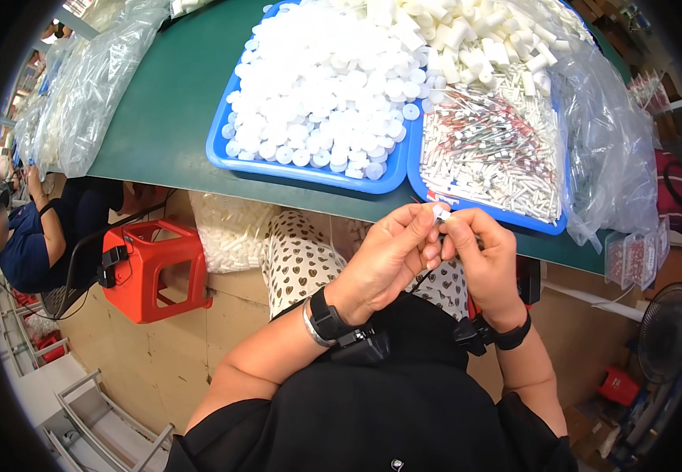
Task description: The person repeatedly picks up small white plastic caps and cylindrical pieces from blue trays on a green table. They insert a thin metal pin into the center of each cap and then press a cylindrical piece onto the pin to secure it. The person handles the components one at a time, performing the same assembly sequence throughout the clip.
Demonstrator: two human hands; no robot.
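Note:
Just in front of the table edge, my two hands meet at their fingertips. Between them shows a small white plastic piece (pixel 440 213), its far side partly hidden by fingers. My left hand (pixel 392 256) is closed, thumb and forefinger pinching the piece from the left. From the right, my right hand (pixel 482 256) pinches at the same piece with thumb and forefinger. Beyond the hands, a blue tray (pixel 489 216) holds small white tubes, thin red-and-dark leaded parts (pixel 486 126) and larger cream cylinders (pixel 467 43). Beside it, another blue tray (pixel 302 175) is heaped with white plastic discs (pixel 321 86).
Clear plastic bags (pixel 93 86) lie on the green table (pixel 168 102) at left, with another bag (pixel 604 134) at right. Below are a red stool (pixel 156 271) and a bag of white parts (pixel 231 236). A person (pixel 38 236) sits far left; a black fan (pixel 670 330) stands right.

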